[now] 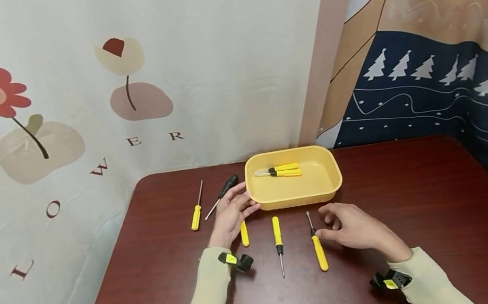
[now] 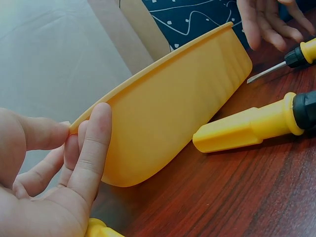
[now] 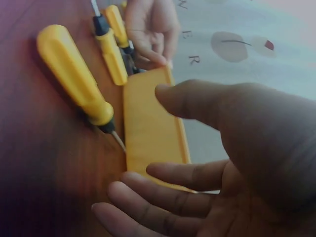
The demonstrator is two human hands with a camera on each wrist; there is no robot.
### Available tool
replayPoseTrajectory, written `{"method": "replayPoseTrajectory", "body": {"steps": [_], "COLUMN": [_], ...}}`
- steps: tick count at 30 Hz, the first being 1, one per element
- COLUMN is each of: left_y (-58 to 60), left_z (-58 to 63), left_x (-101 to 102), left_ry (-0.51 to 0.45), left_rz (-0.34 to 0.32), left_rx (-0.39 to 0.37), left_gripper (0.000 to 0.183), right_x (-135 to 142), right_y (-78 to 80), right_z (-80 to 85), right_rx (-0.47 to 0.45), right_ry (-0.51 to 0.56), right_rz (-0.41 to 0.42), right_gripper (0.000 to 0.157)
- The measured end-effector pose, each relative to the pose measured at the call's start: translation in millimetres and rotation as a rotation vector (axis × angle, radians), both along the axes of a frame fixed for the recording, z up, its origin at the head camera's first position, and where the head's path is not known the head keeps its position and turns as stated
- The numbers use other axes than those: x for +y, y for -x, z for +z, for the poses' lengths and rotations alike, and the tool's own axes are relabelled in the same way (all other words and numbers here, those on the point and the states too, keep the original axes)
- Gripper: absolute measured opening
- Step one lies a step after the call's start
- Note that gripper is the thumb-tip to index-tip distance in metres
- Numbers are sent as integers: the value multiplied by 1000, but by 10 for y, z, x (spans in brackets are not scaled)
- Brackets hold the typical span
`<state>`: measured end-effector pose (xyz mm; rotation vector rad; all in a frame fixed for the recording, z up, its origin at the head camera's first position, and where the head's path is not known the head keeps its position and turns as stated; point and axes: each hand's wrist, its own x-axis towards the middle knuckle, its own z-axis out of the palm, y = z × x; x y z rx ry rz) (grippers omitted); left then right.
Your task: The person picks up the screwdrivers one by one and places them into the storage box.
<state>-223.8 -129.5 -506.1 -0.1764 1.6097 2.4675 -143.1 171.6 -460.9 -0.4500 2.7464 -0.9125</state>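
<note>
My left hand (image 1: 231,216) pinches the near left corner of a yellow plastic tray (image 1: 298,201) between thumb and fingers, as the left wrist view shows at the rim. Inside the tray lie two yellow-handled screwdrivers (image 1: 288,172). My right hand (image 1: 355,226) hovers with parted, loosely bent fingers and holds nothing. Just left of it a yellow screwdriver (image 1: 320,255) lies with its tip toward the tray. A second screwdriver (image 1: 277,232), tip toward me, lies in front of the tray. Below the left hand a yellow handle (image 1: 244,235) shows; the rest of it is hidden.
Left of the tray lie a black-handled screwdriver (image 1: 228,184), partly behind the left hand, and a yellow-handled one (image 1: 196,218). Everything stands on a dark red wooden table (image 1: 152,296). A printed curtain (image 1: 211,71) hangs along the table's far edge.
</note>
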Motion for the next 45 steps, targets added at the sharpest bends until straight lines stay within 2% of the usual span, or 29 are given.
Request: {"method": "replayPoseTrajectory", "body": {"steps": [10, 18, 27, 32, 38, 45], "left_y": [3, 0, -4, -7, -12, -11], "left_z": [-3, 1, -3, -8, -2, 2], "left_x": [5, 10, 6, -1, 2, 7], "left_ry": [-12, -12, -13, -9, -10, -4], "left_rz": [4, 6, 2, 1, 6, 2], "left_rx": [0, -6, 0, 4, 0, 1], "left_gripper": [45, 46, 44, 45, 44, 45], "right_x": [-183, -295, -353, -367, -366, -351], "right_y": [-54, -110, -156, -166, -180, -165], "right_z": [-144, -182, -227, -231, -230, -246], "right_rx": [44, 22, 78, 87, 51, 71], "right_ry": [-106, -80, -29, -32, -11, -15], "right_rz": [-120, -200, -221, -230, -240, -241], "right_gripper": [41, 31, 17, 17, 17, 16]}}
